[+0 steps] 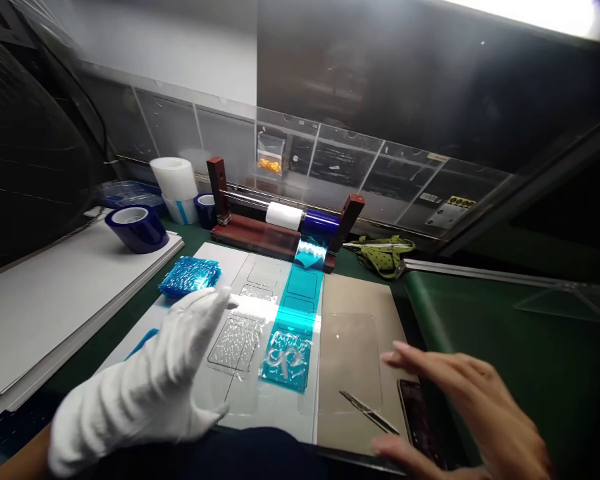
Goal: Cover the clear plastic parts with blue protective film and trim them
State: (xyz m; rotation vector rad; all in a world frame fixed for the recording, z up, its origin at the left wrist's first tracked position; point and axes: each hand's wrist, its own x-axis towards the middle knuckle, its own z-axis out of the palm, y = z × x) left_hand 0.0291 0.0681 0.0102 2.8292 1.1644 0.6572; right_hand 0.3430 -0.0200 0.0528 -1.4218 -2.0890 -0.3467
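Observation:
My left hand (155, 380), in a white glove, hovers over the left of the white work sheet with thumb and fingers apart, holding nothing. At the lower right my bare right hand (460, 413) has its thumb and fingers spread, also with nothing between them. Near its thumb, metal tweezers (369, 412) lie on a beige board (350, 347). A blue film strip (300, 287) runs down from a wooden roll holder (255, 235) onto the sheet. Beside the strip lies clear film with black outlines (235, 343). A stack of blue film pieces (190, 277) sits behind my left hand.
Blue tape rolls (153, 233) and white rolls (173, 180) stand at the back left, near stacked white sheets (55, 293). A phone (416, 417) lies beside the beige board. A green dotted cloth item (385, 257) is at the back right, before a transparent partition (350, 167).

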